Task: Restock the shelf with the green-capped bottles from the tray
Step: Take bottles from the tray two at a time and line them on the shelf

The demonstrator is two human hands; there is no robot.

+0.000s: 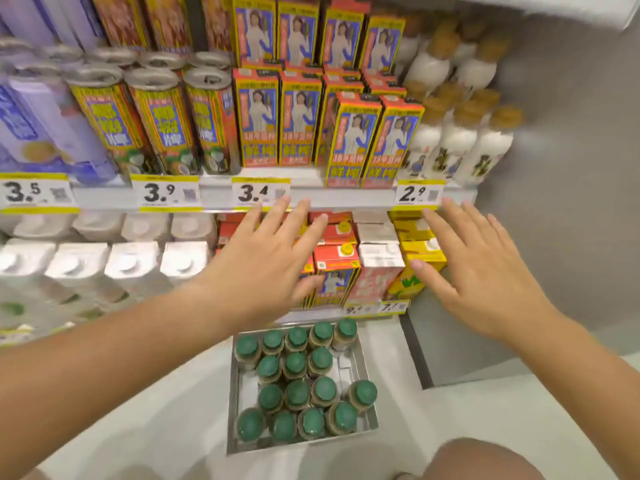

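Several green-capped bottles [298,393] stand upright in a metal tray [367,375] on the white floor below the shelving. My left hand [266,261] hovers open, fingers spread, in front of the lower shelf's red cartons, above the tray. My right hand [471,268] is also open and empty, held in front of the yellow cartons to the right. Neither hand touches a bottle.
The upper shelf [214,195] carries purple cans, yellow-red cans, red-yellow cartons [356,140] and white bottles with tan caps [460,140], with price tags along its edge. The lower shelf holds white, red and yellow cartons. A grey wall panel [571,168] stands right. My knee [481,462] shows at the bottom.
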